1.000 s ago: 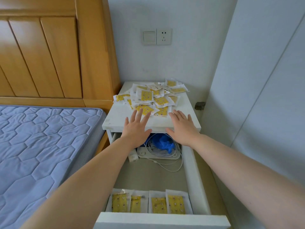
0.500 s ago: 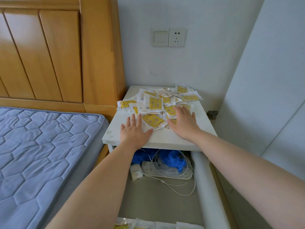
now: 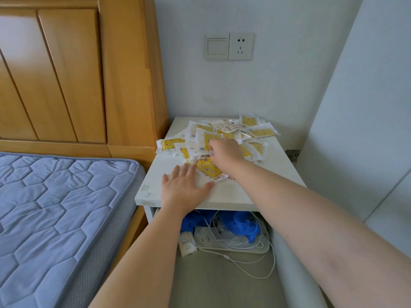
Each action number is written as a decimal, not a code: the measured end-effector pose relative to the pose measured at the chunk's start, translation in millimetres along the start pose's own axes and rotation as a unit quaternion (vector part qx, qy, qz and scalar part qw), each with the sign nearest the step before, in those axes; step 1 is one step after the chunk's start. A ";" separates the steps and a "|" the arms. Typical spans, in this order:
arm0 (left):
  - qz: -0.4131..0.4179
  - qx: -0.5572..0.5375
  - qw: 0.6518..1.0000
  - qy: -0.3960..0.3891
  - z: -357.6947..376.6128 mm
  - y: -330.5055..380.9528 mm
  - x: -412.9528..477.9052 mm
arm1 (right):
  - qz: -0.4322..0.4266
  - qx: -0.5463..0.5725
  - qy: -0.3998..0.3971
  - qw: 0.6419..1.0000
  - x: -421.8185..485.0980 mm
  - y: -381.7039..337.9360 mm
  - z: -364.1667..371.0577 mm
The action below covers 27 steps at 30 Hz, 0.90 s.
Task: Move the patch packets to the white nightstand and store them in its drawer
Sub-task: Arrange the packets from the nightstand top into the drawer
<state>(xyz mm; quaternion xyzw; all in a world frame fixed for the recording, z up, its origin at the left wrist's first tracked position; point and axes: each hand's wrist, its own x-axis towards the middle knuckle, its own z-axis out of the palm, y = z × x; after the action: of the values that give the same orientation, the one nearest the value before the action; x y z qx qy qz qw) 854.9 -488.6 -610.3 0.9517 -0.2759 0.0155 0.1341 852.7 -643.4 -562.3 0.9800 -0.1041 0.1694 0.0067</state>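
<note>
We are laying our left hand [image 3: 184, 187] flat on the top of the white nightstand [image 3: 255, 187], fingers spread, with the tips touching the nearest of the patch packets [image 3: 260, 132], which are lying in a loose heap on that top. We are reaching our right hand [image 3: 226, 151] into the heap with fingers curling over packets, but blur is hiding whether it grips any.

We note the left hand [image 3: 184, 188] flat on the white nightstand [image 3: 255, 187], fingertips touching the patch packets [image 3: 260, 131]. The right hand [image 3: 225, 152] curls its fingers round some in the pile. The drawer [image 3: 222, 285] stands open.
</note>
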 end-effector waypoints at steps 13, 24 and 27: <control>-0.088 -0.332 0.939 0.026 -24.3 5.3 -9.3 | 0.055 0.217 0.130 0.966 -89.4 14.2 12.4; 0.019 -0.032 0.999 -0.031 -10.8 4.0 -2.8 | 0.061 0.275 0.162 0.946 -83.3 19.6 10.4; 0.035 0.005 0.998 -0.044 -7.8 2.7 -2.1 | 0.078 0.246 0.118 0.959 -53.1 28.1 7.5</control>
<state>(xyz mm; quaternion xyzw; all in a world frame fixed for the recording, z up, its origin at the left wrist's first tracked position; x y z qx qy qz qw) 852.1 -487.6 -602.4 0.9418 -0.3150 -0.0205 0.1159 800.5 -660.5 -587.7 0.9134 -0.1335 0.3043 -0.2350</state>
